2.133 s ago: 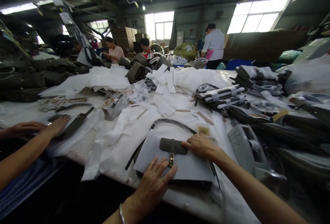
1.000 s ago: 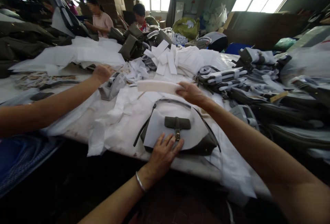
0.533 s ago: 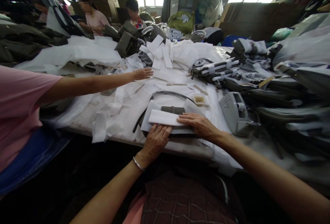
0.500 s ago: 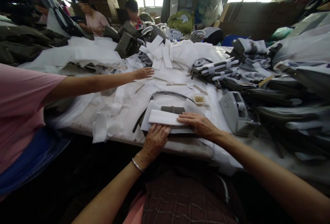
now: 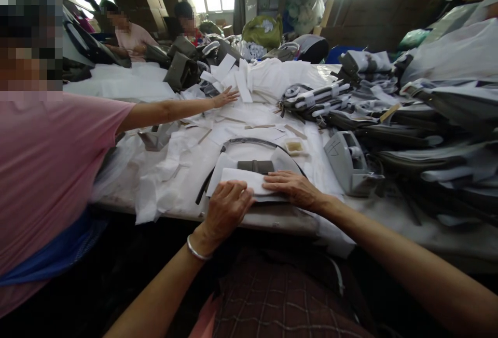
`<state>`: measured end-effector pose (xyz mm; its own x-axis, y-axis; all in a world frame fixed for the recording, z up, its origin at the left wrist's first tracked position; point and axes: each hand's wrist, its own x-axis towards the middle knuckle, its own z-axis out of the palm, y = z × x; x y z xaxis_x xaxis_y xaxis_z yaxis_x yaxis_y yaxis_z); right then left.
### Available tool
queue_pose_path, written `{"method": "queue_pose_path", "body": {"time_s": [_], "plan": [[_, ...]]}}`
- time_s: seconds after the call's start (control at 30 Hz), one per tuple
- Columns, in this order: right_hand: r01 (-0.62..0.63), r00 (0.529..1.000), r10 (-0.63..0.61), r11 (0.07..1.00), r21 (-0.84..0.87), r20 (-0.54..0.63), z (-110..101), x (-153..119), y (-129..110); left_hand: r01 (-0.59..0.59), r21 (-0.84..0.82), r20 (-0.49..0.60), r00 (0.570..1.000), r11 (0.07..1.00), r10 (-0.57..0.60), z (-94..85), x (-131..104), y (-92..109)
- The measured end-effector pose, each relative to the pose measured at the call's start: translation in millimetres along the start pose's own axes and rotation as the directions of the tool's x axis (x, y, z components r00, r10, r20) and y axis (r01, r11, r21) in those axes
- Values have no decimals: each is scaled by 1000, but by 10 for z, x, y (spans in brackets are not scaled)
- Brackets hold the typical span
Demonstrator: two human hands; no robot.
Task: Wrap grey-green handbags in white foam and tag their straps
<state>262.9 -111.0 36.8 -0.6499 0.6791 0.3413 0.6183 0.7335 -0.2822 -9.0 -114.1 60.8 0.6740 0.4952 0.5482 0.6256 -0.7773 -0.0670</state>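
white strip (image 5: 238, 176) laid over dark bag (image 5: 254, 166), right end covered by flattened right hand (image 5: 293, 188), near edge overlapped by curled left hand (image 5: 227, 207), any pinch not discernible

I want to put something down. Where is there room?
A small patch of white cover shows between the crumpled paper and the dark strap. It's crowded on the right with piled bags, at the back with loose strips by another person's hand, and at the grey bag, by the left hand and right hand.
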Motion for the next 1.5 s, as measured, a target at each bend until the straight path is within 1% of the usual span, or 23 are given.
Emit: {"method": "queue_pose_path", "body": {"time_s": [0.07,0.13,0.2,0.27,0.37,0.53,0.67,0.73,0.8,0.87,0.93,1.03,1.13,1.2,1.23,1.33,1.4,1.43,1.5], "plan": [[1,1000,-1,1000,-2,-18,20,-25,4,-11,63,76,997,998,6,39,138,-44],[11,999,-11,1000,-7,-42,50,-56,2,0,69,170,985,998,-11,142,209,-103],[19,998,-20,1000,-14,-61,77,-81,-5,27,49,242,969,998,-38,248,211,-155],[13,997,-14,1000,-18,-72,92,-92,-17,51,32,283,957,998,-58,309,170,-185],[0,997,-1,1000,-14,-74,90,-84,-40,54,27,284,957,998,-60,318,91,-194],[8,998,-9,1000,-12,-63,87,-74,-73,14,55,190,981,998,-24,357,-13,-209],[11,999,-12,1000,-21,-46,82,-89,-99,0,58,157,988,998,-10,435,-58,-219],[20,1000,-21,999,-31,-14,45,-86,-125,-31,57,118,993,998,25,447,-68,-219],[18,999,-16,999,-45,37,-16,-65,-168,-106,52,95,990,993,101,429,-76,-220],[-2,997,8,998,-68,80,-83,-23,-231,-197,23,131,973,980,192,386,-85,-218],[-25,993,38,993,-114,116,-125,36,-313,-243,-19,203,949,970,242,328,-88,-203],[-54,985,89,973,-224,146,-98,126,-451,-234,-30,287,929,972,232,263,-47,-143],[-112,979,156,948,-299,129,5,179,-558,-239,0,320,920,971,226,278,36,-67],[-162,976,197,939,-303,91,67,197,-591,-227,10,295,931,974,213,332,64,-29],[-186,974,216,936,-297,71,88,205,-596,-214,10,266,942,977,203,368,60,-16],[-259,959,281,927,-272,45,114,235,-579,-161,17,127,979,987,157,492,-11,4],[-291,949,313,920,-261,43,119,255,-558,-116,22,50,992,993,115,563,-67,12],[-300,947,320,918,-258,39,124,261,-548,-93,21,28,995,995,92,587,-85,18],[-303,947,320,918,-256,26,144,264,-533,-55,9,20,998,998,55,610,-95,37]]}}
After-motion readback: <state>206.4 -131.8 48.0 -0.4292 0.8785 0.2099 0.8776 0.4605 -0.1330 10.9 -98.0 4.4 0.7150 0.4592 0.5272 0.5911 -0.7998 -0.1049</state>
